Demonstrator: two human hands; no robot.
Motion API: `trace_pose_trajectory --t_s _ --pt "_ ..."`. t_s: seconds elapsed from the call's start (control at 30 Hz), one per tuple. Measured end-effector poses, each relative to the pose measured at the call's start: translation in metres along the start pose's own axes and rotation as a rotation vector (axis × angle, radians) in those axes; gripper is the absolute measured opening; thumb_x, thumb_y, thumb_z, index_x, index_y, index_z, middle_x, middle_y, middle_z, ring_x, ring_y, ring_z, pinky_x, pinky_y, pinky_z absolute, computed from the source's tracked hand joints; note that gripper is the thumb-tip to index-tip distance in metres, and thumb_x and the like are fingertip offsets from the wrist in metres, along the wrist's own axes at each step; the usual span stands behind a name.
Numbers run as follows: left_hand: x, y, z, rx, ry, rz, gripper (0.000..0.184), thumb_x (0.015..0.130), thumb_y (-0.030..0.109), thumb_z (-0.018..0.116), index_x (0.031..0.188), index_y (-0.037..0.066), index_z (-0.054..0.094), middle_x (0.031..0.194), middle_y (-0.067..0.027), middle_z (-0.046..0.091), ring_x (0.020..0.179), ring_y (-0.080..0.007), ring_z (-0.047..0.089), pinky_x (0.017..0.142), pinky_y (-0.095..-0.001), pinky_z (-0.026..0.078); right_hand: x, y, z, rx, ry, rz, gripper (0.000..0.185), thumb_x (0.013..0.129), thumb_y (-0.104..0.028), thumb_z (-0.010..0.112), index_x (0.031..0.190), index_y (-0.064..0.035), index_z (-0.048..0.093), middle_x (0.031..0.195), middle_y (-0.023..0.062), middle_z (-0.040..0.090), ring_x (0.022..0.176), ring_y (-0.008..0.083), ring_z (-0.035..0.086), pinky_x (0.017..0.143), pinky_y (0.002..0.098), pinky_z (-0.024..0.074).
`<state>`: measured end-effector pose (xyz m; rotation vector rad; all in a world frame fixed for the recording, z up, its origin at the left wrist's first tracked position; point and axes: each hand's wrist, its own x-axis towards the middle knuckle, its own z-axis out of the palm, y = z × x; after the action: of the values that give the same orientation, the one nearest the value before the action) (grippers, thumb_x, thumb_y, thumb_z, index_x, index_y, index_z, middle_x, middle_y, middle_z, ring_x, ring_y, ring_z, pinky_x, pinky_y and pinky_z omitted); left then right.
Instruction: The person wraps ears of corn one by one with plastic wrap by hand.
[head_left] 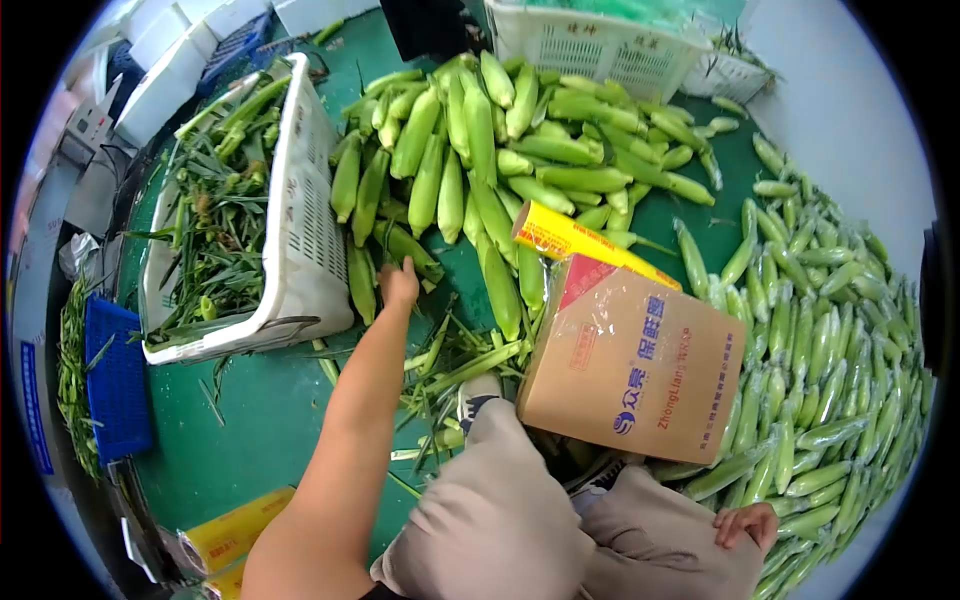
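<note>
My left hand (400, 284) reaches to the near edge of a heap of green corn ears (470, 130), still in their husks. Its fingers are apart, against or just beside one corn ear (410, 250); exact contact is hard to make out. Cut stalks and leaves (450, 355) lie below that hand. My right hand (746, 524) rests on my knee, fingers loosely spread over the trousers and holding nothing. Between the heap and my legs, a cardboard box (630, 365) sits tilted, with a yellow film roll (590, 245) along its far edge.
At left stands a white crate (300, 220) full of husk leaves, with a blue basket (118, 380) beyond it. Many film-wrapped corn ears (830, 400) cover the right side. Another white crate (600, 45) is at the back. Yellow rolls (235, 530) lie lower left.
</note>
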<state>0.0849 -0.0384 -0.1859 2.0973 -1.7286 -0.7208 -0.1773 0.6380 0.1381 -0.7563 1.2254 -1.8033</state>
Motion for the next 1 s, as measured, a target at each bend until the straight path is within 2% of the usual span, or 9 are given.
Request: trace_pose_trajectory --t_s 0.1,0.23,0.3,0.43,0.53,0.63,0.8,0.9,1.0 --pt "0.028 0.022 0.017 0.068 -0.016 -0.022 0.096 0.083 0.061 0.076 0.144 -0.004 0.042 0.131 -0.0261 0.063 0.115 -0.042 0.064 0.102 -0.0462 0.051 0.01 0.024 -0.058 0.343 -0.508 -0.041 0.043 0.093 -0.018 0.078 0.126 0.003 0.059 0.11 0.0271 0.073 0.103 0.0399 0.071 0.106 0.0518 0.0424" --pt "0.03 0.048 0.013 -0.152 -0.082 -0.25 0.119 0.073 0.047 0.089 0.156 0.003 0.016 0.13 -0.0249 0.063 0.112 -0.037 0.066 0.092 -0.0463 0.056 -0.033 0.008 -0.077 0.353 -0.43 0.252 0.044 0.096 -0.025 0.075 0.132 -0.0041 0.063 0.115 0.0283 0.072 0.107 0.0399 0.07 0.111 0.053 0.0373" --pt "0.003 0.06 0.001 -0.488 -0.063 -0.358 0.098 0.08 0.04 0.082 0.153 0.003 0.028 0.128 -0.0222 0.064 0.108 -0.0353 0.067 0.09 -0.0481 0.057 -0.002 0.016 -0.061 0.342 -0.501 0.189 0.041 0.097 -0.027 0.071 0.128 -0.0002 0.064 0.111 0.0273 0.071 0.105 0.0384 0.07 0.108 0.0505 0.0379" --pt "-0.051 -0.019 -0.054 -1.922 -0.703 -0.605 0.051 0.089 0.029 0.066 0.131 0.0 0.061 0.124 -0.019 0.067 0.11 -0.0376 0.066 0.099 -0.0516 0.054 0.052 0.03 -0.025 0.226 -0.552 0.168 0.051 0.103 -0.04 0.056 0.109 0.0087 0.067 0.089 0.0205 0.072 0.085 0.0312 0.068 0.086 0.0405 0.0488" --pt "-0.172 -0.016 -0.113 -1.789 -1.058 -0.406 0.062 0.082 0.02 0.064 0.136 -0.007 0.055 0.142 -0.0241 0.058 0.137 -0.0395 0.053 0.108 -0.0569 0.05 0.075 0.023 0.012 0.17 -0.262 0.486 0.048 0.1 -0.035 0.062 0.113 0.0119 0.066 0.083 0.0154 0.073 0.078 0.0254 0.07 0.076 0.0377 0.0547" --pt "-0.223 -0.011 -0.13 -2.022 -1.122 -0.62 0.069 0.093 0.036 0.066 0.145 -0.002 0.042 0.123 -0.0166 0.059 0.091 -0.0201 0.059 0.068 -0.0326 0.056 0.128 0.024 0.032 -0.129 -0.142 0.857 0.04 0.093 -0.01 0.07 0.132 0.0012 0.064 0.085 0.0057 0.07 0.072 0.0142 0.066 0.069 0.0285 0.0533" --pt "-0.22 0.107 -0.17 -0.842 -0.94 0.168 0.076 0.078 0.021 0.077 0.143 0.004 0.042 0.122 -0.0168 0.06 0.089 -0.0237 0.066 0.071 -0.0348 0.057 0.185 0.087 -0.06 -1.273 -0.082 0.274 0.058 0.088 -0.012 0.072 0.144 -0.016 0.059 0.107 0.0091 0.061 0.1 0.0261 0.062 0.09 0.0368 0.0506" --pt "-0.238 0.206 -0.153 -0.385 -0.93 0.774 0.084 0.07 0.002 0.079 0.147 0.005 0.046 0.131 -0.012 0.06 0.118 -0.0265 0.061 0.103 -0.0389 0.049 0.207 0.107 -0.085 -1.367 -0.133 0.119 0.057 0.089 -0.014 0.071 0.144 -0.0178 0.059 0.103 0.0106 0.059 0.099 0.0319 0.059 0.092 0.041 0.0482" --pt "-0.272 0.272 -0.096 0.045 -0.757 1.331 0.074 0.072 0.011 0.077 0.143 0.015 0.055 0.125 -0.0161 0.063 0.116 -0.0383 0.061 0.098 -0.0429 0.052 0.21 0.134 -0.091 -1.414 -0.266 0.028 0.047 0.091 -0.015 0.068 0.138 -0.0188 0.064 0.1 0.0102 0.06 0.098 0.0335 0.059 0.088 0.0429 0.0475"
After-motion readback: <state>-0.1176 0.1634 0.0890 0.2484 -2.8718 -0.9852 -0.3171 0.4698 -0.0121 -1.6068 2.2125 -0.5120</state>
